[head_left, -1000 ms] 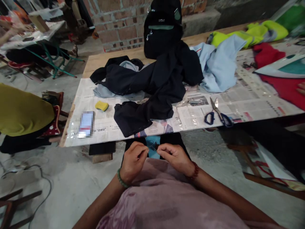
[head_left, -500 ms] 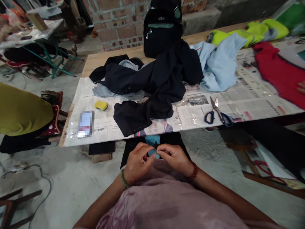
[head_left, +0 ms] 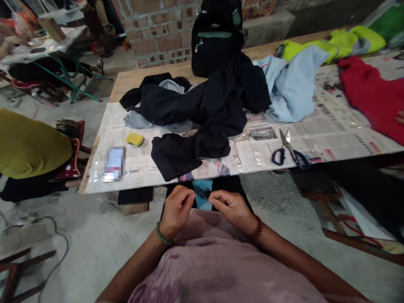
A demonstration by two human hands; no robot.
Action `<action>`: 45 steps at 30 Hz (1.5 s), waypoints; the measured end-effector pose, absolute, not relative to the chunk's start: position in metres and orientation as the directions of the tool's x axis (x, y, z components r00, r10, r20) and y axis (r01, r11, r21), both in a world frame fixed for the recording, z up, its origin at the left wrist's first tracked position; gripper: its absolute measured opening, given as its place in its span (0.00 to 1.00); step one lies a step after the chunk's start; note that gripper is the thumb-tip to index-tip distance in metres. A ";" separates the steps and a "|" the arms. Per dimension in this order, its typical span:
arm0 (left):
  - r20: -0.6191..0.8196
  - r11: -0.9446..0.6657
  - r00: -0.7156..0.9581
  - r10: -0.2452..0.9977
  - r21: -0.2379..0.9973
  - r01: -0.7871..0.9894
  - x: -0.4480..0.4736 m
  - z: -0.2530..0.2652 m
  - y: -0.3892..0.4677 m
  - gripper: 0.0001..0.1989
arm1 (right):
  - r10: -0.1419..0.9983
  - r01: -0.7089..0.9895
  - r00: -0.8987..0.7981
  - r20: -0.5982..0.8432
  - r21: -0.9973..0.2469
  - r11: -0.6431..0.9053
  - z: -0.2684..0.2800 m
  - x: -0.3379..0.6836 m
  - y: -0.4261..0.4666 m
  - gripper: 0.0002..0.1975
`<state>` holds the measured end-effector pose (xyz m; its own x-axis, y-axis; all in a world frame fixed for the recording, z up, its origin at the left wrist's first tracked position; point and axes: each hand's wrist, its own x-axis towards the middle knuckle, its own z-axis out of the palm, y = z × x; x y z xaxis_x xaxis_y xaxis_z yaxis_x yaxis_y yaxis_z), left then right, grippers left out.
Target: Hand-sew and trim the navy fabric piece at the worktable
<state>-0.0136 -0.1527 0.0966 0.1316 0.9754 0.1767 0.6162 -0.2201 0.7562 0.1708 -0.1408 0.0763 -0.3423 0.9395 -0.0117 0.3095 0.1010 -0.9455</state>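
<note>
My left hand (head_left: 177, 210) is closed in a pinch in front of my lap, below the table's near edge. Opposite it, my right hand (head_left: 234, 209) also pinches with thumb and forefinger. A fine thread (head_left: 202, 195) spans the small gap between the fingertips; whether a needle is there is too small to tell. Behind it shows a light blue patch of cloth (head_left: 204, 204) on my lap. Nearest on the table lies a dark garment (head_left: 202, 139) with a line of pale stitches along its edge.
Navy-handled scissors (head_left: 289, 152) lie partly open at the table's front edge. A yellow sponge (head_left: 135, 139) and a phone (head_left: 114, 164) are at the left. A black backpack (head_left: 217, 42), light blue cloth (head_left: 292, 90) and a red garment (head_left: 369, 97) also occupy the newspaper-covered table.
My left hand has drawn a little away to the left, and its fingers have closed together more. The gap between the hands is wider, with the thread showing. My right hand stays nearly in place.
</note>
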 end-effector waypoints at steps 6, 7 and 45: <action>0.091 -0.106 0.055 0.994 0.836 0.538 -0.016 0.085 -0.156 0.07 | 0.942 0.266 -0.328 -0.078 -0.964 0.013 0.072 0.168 -0.141 0.10; 0.053 -0.072 0.052 0.997 0.861 0.503 -0.014 0.083 -0.157 0.07 | 0.940 0.240 -0.324 -0.104 -0.970 -0.024 0.071 0.168 -0.141 0.11; 0.080 0.325 -0.718 0.691 0.853 0.408 -0.190 0.054 0.006 0.10 | 0.803 0.105 -0.300 -0.515 -0.854 -0.509 0.057 0.160 -0.141 0.19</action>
